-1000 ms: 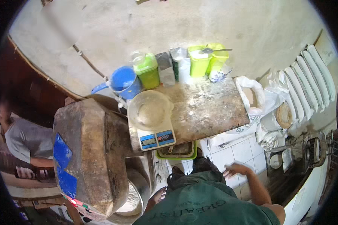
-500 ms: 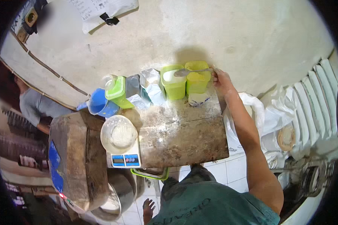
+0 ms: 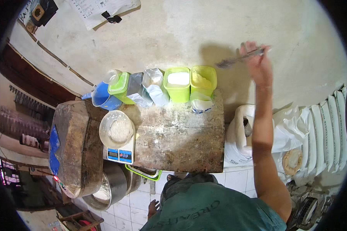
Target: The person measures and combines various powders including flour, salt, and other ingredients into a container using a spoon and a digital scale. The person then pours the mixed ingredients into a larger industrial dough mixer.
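A spoon (image 3: 230,62), smeared by motion, is held in my right hand (image 3: 257,59), which is raised in front of the wall, to the right of the containers. Below and left of it stand two open lime-green tubs, one with white powder (image 3: 178,79) and one with yellowish powder (image 3: 200,81). My left hand (image 3: 153,208) hangs low beside my body with fingers apart, holding nothing. On the table's left part, a clear bowl (image 3: 117,129) with pale flour-like powder rests on a digital kitchen scale (image 3: 119,155).
Along the table's (image 3: 181,142) back edge stand foil bags (image 3: 156,90), a lidded green container (image 3: 120,86) and a blue jug (image 3: 106,96). A big wooden block-like box (image 3: 75,154) is at left, above a metal pot (image 3: 113,184). Right of the table sits an open white sack (image 3: 237,142).
My right hand has swung up and right with the spoon, away from above the tubs. The view has shifted slightly, and the person at the far left is out of sight.
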A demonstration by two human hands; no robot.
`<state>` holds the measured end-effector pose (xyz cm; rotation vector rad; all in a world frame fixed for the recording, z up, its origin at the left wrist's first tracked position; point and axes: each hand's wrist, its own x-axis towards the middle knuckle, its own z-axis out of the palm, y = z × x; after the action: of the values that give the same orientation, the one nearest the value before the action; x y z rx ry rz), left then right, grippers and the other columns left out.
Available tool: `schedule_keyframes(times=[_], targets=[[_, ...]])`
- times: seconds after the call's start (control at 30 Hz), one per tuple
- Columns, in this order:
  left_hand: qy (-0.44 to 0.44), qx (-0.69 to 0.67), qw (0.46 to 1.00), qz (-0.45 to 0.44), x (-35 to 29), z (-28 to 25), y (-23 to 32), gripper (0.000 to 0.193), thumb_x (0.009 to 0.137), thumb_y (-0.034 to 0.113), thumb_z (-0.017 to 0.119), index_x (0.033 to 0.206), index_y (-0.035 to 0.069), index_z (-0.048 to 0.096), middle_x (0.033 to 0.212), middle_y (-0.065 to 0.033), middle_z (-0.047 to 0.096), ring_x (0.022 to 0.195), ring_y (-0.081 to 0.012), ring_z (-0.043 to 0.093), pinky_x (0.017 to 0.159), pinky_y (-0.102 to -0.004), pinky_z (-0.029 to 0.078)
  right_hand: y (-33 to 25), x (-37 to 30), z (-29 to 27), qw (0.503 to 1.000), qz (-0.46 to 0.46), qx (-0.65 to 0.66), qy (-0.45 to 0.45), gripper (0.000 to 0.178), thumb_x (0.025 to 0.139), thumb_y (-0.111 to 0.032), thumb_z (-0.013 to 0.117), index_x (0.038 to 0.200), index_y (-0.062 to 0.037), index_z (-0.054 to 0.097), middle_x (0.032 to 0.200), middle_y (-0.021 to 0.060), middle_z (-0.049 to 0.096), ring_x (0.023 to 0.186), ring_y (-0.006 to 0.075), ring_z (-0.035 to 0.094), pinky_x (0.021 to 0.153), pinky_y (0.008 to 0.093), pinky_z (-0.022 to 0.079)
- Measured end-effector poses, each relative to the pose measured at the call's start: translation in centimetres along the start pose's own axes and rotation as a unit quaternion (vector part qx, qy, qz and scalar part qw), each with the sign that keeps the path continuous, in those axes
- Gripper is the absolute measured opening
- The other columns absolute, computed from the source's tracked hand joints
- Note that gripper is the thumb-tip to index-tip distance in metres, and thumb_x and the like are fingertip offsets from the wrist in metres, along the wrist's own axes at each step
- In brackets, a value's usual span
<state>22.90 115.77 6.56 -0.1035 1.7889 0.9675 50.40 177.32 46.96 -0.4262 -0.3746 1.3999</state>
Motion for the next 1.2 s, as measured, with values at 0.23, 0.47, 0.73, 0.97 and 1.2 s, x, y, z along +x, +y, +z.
schedule_keyframes(times=[0.23,0.47,0.73,0.97,1.2], targets=[[0.008,-0.086,0.996,-0.034,1.0,2.7,2.8,0.052,0.084,0.036,0.046,0.127,0.009,0.034,0.121,-0.0095,0.045,0.106,-0.0246,0.046,0.083,-0.0411,0.037,0.1,3.9,-5.6,0.681,-0.038,-0.7,-0.212,0.048,0.082,-0.052,0.044,0.072,-0.0062,0.054,0.068,0.002,0.05,0.06,0.0121,0.041,0.063,0.0264,0.036],[0.041,0.014,0.998,-0.041,-1.6,4.6,4.5,0.039,0.081,0.034,0.051,0.111,0.01,0.051,0.103,-0.0093,0.057,0.095,-0.0222,0.053,0.076,-0.0389,0.041,7.9,3.7,-9.0,0.629,0.14,-0.733,-0.216,0.049,0.075,-0.052,0.055,0.069,-0.0042,0.06,0.059,0.0004,0.048,0.052,0.0095,0.038,0.046,0.0264,0.031],[-0.089,0.203,0.814,0.537,-12.6,24.0,33.8,0.017,0.08,0.01,0.058,0.092,-0.001,0.059,0.082,-0.0113,0.059,0.075,-0.0165,0.055,0.069,-0.0268,0.044,7.2,2.5,-7.8,0.661,0.144,-0.7,-0.229,0.043,0.076,-0.043,0.058,0.078,0.0002,0.061,0.058,0.0016,0.048,0.046,0.01,0.034,0.042,0.0279,0.029],[-0.101,0.24,0.744,0.615,0.4,36.6,41.3,0.034,0.078,0.01,0.06,0.11,0.003,0.052,0.062,-0.0045,0.048,0.055,-0.014,0.044,0.052,-0.0262,0.039,9.6,5.2,-10.6,0.608,0.088,-0.763,-0.202,0.053,0.074,-0.045,0.055,0.083,0.0065,0.061,0.079,0.0237,0.06,0.074,0.0301,0.06,0.069,0.0395,0.044],[-0.015,0.128,0.767,0.629,-2.9,34.7,45.5,0.021,0.082,0.018,0.055,0.073,-0.002,0.055,0.057,-0.0157,0.052,0.048,-0.0235,0.048,0.047,-0.0325,0.038,8.9,4.9,-10.2,0.614,0.078,-0.759,-0.204,0.046,0.074,-0.04,0.055,0.07,0.0056,0.062,0.075,0.0271,0.059,0.074,0.0337,0.06,0.068,0.0421,0.044]])
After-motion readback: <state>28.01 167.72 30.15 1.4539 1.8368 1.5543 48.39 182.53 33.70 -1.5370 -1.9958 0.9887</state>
